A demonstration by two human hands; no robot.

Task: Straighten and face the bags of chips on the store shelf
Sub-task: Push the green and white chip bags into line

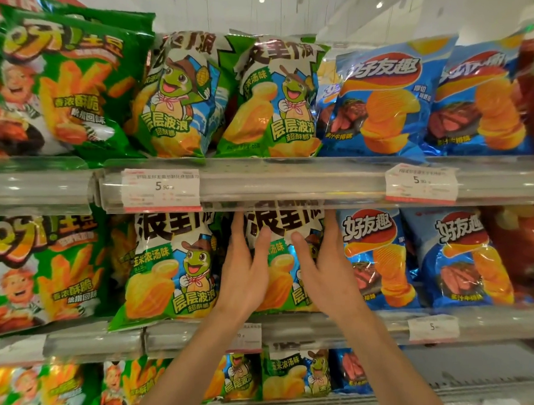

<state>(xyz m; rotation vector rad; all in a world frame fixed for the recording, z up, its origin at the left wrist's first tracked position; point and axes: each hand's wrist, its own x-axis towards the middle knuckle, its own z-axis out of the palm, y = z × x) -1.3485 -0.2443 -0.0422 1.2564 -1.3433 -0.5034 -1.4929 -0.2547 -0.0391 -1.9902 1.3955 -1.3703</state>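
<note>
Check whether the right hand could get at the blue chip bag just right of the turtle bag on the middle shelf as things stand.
Probably yes. The right hand lies on the right edge of the turtle bag, directly beside the blue chip bag, whose front is uncovered. Only the shelf rail above overhangs its top.

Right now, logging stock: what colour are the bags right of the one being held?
Blue bags, orange chips pictured; head view.

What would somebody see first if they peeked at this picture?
Two bare hands in the middle: the left hand and right hand hold the sides of a green turtle chip bag on the middle shelf. To its right stand shiny blue chip bags, and far left are green fries bags.
</note>
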